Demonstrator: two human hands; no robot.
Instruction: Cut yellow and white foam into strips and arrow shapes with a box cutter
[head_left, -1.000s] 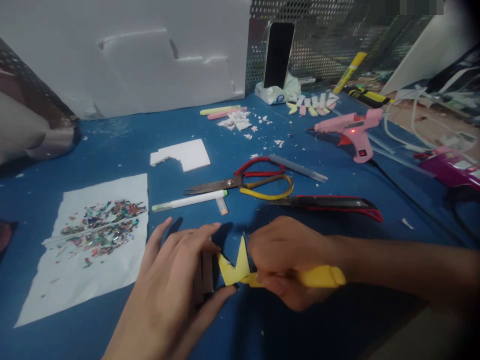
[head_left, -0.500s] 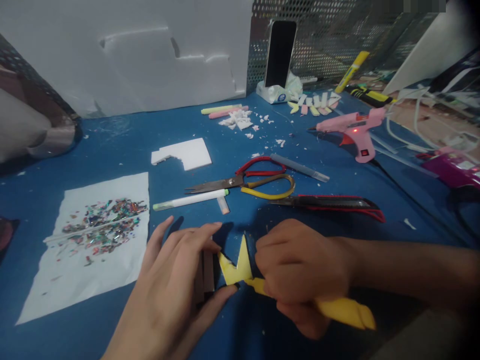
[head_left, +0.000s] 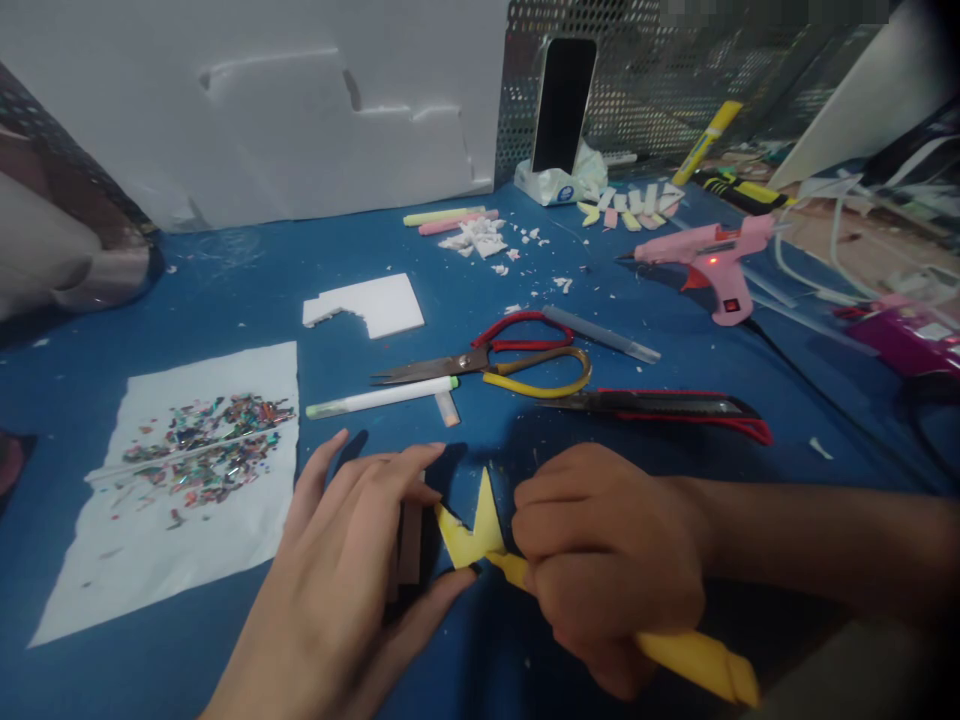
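The left hand (head_left: 337, 565) arches low, forefinger and thumb pinning a small yellow piece with a V-shaped notch (head_left: 466, 547) on the blue surface (head_left: 247, 300); a flat pale strip (head_left: 410, 545) lies beneath its fingers. The right hand (head_left: 607, 560) is wrapped around a thick yellow marker (head_left: 697, 665), tip at the piece's lower right edge. Any writing on the barrel I can't read.

Just beyond the hands lie a white pen with green ends (head_left: 382, 398), metal scissors with red and yellow handles (head_left: 540, 368) and a red-and-black cutter knife (head_left: 675, 404). To the left, a creased white paper sheet (head_left: 97, 570) carries glittery flakes (head_left: 225, 440). Farther off, a black-screened phone (head_left: 564, 105) leans upright on a pale packet (head_left: 551, 187) whose round blue mark is too small to read. On the right sits a pink glue gun (head_left: 724, 262), its red light glowing.
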